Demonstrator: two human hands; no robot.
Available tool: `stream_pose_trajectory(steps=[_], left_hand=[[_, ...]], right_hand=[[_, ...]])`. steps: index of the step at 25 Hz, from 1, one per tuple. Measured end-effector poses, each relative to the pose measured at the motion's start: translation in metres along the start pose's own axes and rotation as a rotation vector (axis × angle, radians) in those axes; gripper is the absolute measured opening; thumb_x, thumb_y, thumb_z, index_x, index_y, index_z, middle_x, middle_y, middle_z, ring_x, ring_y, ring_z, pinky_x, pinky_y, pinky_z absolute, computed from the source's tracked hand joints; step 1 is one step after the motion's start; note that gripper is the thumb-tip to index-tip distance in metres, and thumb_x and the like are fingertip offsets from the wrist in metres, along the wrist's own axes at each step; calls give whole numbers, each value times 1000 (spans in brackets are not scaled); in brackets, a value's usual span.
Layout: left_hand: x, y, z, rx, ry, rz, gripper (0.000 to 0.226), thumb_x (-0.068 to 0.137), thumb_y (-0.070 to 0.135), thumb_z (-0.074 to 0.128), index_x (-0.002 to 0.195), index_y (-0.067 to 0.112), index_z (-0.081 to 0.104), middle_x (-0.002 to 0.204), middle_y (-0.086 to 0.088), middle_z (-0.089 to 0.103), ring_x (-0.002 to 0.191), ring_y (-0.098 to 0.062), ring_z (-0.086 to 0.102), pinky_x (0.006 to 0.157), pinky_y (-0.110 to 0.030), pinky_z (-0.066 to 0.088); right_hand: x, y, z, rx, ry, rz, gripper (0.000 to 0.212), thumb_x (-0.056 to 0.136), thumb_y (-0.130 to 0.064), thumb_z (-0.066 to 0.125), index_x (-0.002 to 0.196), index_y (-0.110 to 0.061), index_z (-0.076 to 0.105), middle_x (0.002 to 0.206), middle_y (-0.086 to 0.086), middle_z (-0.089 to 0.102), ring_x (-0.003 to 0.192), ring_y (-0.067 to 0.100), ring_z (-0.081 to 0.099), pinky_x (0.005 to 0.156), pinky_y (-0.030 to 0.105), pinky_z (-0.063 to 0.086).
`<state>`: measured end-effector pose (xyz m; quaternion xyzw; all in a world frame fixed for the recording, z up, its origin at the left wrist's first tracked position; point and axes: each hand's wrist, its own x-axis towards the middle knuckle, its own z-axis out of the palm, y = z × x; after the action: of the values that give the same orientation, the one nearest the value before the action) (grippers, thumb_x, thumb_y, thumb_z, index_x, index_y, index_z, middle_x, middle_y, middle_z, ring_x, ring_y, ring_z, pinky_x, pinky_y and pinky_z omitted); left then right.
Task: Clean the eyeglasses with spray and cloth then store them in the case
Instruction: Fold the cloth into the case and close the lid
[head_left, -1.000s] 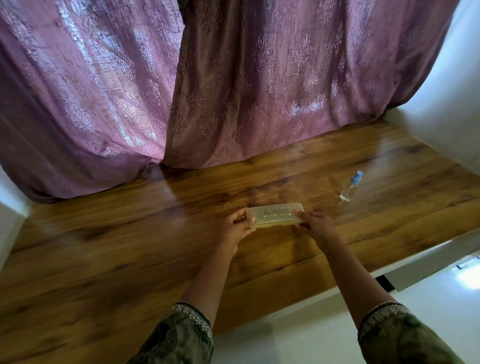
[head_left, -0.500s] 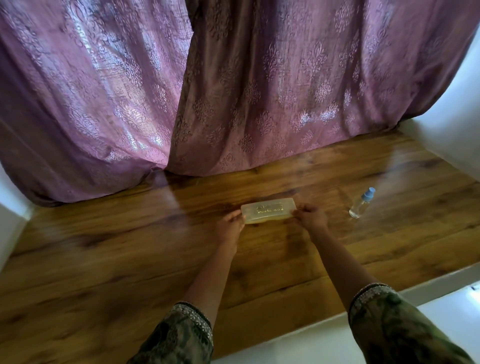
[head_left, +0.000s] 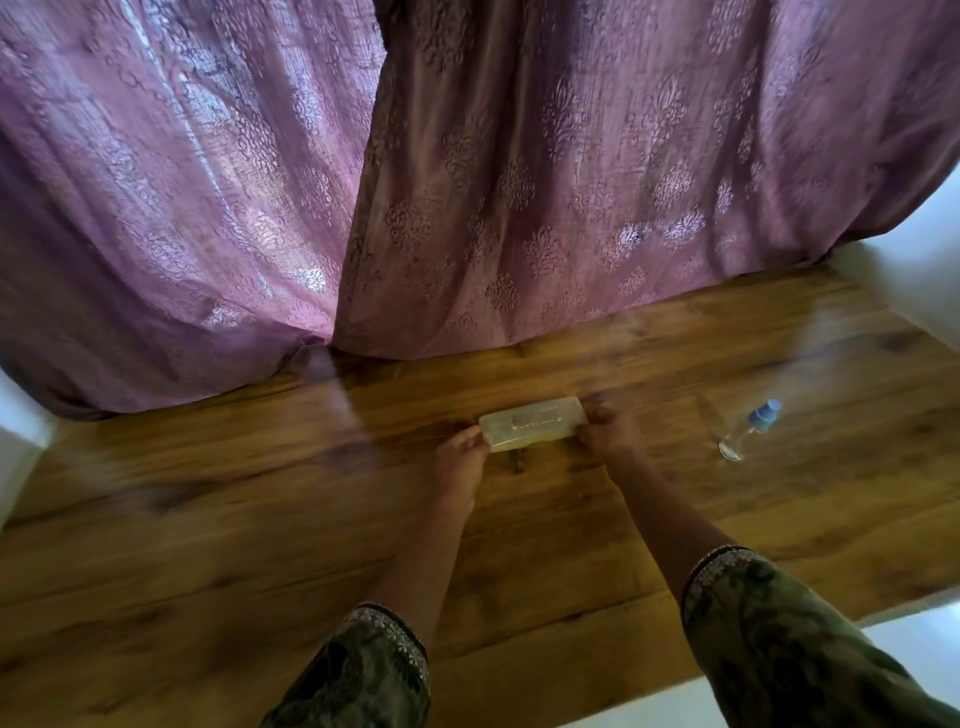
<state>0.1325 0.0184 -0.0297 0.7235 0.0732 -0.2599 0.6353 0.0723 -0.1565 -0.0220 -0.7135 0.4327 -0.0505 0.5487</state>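
On the wooden desk (head_left: 208, 519), the left hand (head_left: 460, 457) and right hand (head_left: 610, 434) each close their fingers on one end of the closed translucent case (head_left: 532, 427), mid-desk near the purple curtain (head_left: 519, 182), with the spray bottle (head_left: 750, 428) lying to its right.

dark patterned sleeves (head_left: 363, 670), embroidered cuffs (head_left: 719, 564)
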Motion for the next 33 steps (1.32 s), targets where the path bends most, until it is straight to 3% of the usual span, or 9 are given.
stream_pose_trajectory(steps=[4, 7, 12, 15, 17, 20, 27, 30, 33], left_hand=[[0, 0, 0, 8, -12, 3, 38, 89, 8, 56, 127, 6, 52, 130, -12, 56, 117, -23, 54, 105, -38, 43], [0, 1, 0, 28, -24, 3, 37, 89, 10, 56, 126, 6, 52, 130, -11, 56, 118, -23, 54, 105, -39, 42], [-5, 3, -1, 43, 32, 7, 35, 87, 10, 59, 122, 6, 56, 130, -14, 56, 118, -25, 54, 105, -37, 42], [-17, 10, -2, 123, 153, 67, 36, 90, 11, 55, 126, 9, 54, 132, -11, 55, 120, -23, 52, 103, -35, 42], [-27, 13, 1, 202, 233, 186, 35, 91, 11, 52, 126, 12, 54, 131, -11, 56, 119, -23, 53, 102, -33, 43], [-41, 16, 18, 251, 249, 348, 34, 90, 7, 50, 122, 14, 57, 127, -10, 57, 114, -22, 55, 94, -29, 45], [-63, 9, 93, 355, 27, 427, 27, 91, 8, 49, 114, 14, 61, 118, -3, 64, 108, -16, 58, 90, -20, 41], [-64, 3, 136, 404, -157, 396, 29, 91, 6, 48, 116, 15, 59, 116, -4, 64, 104, -17, 59, 89, -26, 45], [-62, -3, 182, 508, -303, 365, 37, 88, 11, 51, 125, 18, 53, 127, -4, 58, 115, -19, 55, 98, -32, 45]], right_hand=[[0, 0, 0, -7, 0, -11, 36, 85, -4, 59, 121, -5, 57, 119, 18, 62, 106, 33, 60, 92, 46, 50], [-3, -3, -1, 23, -33, 4, 38, 88, -2, 55, 126, -4, 53, 121, 17, 59, 104, 32, 60, 79, 36, 51], [-12, -2, -5, 70, -42, -40, 38, 87, 1, 54, 125, -5, 52, 120, 17, 59, 88, 24, 56, 68, 36, 52], [-21, 8, -10, 167, 63, -25, 32, 87, -5, 56, 119, -6, 55, 113, 9, 61, 97, 26, 60, 79, 44, 54], [-29, 19, -16, 72, 210, -47, 31, 87, -11, 58, 119, -9, 59, 117, 9, 63, 107, 27, 58, 89, 35, 48], [-44, 37, -27, 61, 360, -60, 28, 87, -10, 57, 113, -7, 63, 111, 14, 66, 107, 29, 58, 84, 29, 43], [-52, 76, -81, 210, 661, -46, 14, 84, -10, 56, 94, -6, 64, 95, 17, 68, 91, 34, 61, 81, 41, 45], [-46, 77, -109, 203, 698, -94, 11, 84, -12, 58, 94, -7, 61, 94, 16, 67, 89, 32, 62, 79, 44, 47], [-33, 75, -137, 174, 672, -157, 24, 83, -14, 62, 105, -7, 58, 103, 14, 64, 91, 28, 61, 80, 47, 51]])
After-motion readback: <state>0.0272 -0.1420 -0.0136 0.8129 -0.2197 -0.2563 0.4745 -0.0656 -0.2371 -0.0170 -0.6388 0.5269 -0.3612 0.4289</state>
